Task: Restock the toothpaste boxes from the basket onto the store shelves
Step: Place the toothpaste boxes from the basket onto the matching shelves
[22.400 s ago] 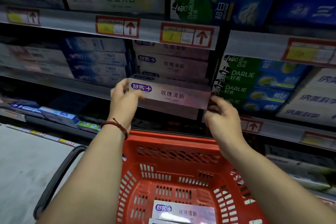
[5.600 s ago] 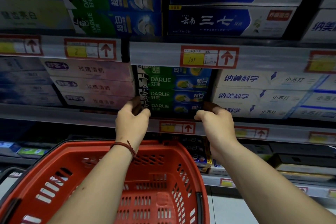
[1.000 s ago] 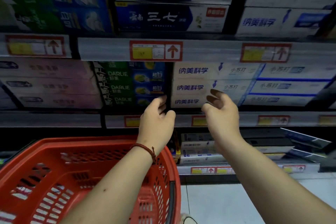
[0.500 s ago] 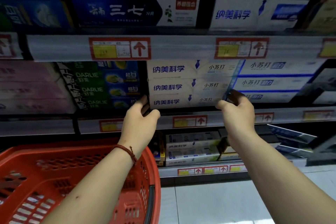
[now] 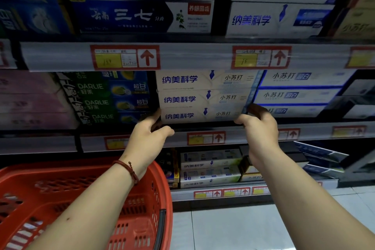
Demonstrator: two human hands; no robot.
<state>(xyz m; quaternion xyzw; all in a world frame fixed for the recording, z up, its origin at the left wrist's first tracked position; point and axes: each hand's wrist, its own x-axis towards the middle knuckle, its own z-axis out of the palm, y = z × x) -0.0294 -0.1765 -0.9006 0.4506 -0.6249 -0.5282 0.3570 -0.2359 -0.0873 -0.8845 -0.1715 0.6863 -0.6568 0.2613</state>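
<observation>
Three cream toothpaste boxes (image 5: pixel 192 115) with blue lettering lie stacked on the middle shelf (image 5: pixel 316 133). My left hand (image 5: pixel 149 135) holds the left end of the bottom box, its fingers tucked into the gap beside the green stack and its thumb in front. At the right end my right hand (image 5: pixel 258 128) grips the same box, with its fingers curled behind the corner. The red basket (image 5: pixel 165 189) hangs at lower left under my left forearm. No boxes show in the part of it I can see.
Green Darlie boxes (image 5: pixel 113 103) and pink boxes (image 5: pixel 30 97) sit to the left of the cream stack, white-and-blue boxes (image 5: pixel 300 95) to its right. Dark blue boxes (image 5: pixel 132 14) fill the shelf above. More boxes (image 5: pixel 209 168) lie on the lower shelf above the tiled floor (image 5: pixel 233 229).
Both hands moved right from the green Darlie stack and closed on the ends of the cream stack's bottom box. The view shifted right and the basket slid left in frame.
</observation>
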